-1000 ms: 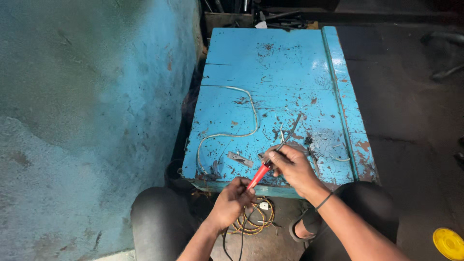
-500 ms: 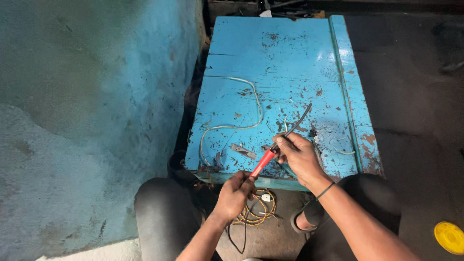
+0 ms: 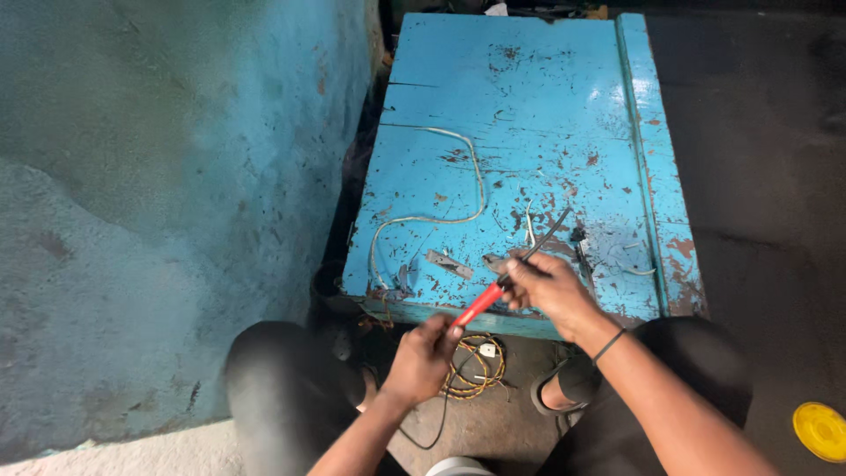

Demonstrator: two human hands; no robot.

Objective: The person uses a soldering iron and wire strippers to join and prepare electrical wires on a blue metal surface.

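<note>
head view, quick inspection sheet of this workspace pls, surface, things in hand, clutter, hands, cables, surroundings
surface: blue table, paint chipped and worn, rusty patches near the front edge.
job's things: red-handled tool with a dark shaft pointing up and right over the table.
clutter: small metal scraps on the table near the front.
grippers: right hand grips the tool at mid length; left hand touches the end of its red handle.
cables: pale wire curves across the table; yellow cable coil on the floor below; thin black lead hangs down.
surroundings: blue wall on the left, dark floor on the right, yellow disc.
</note>
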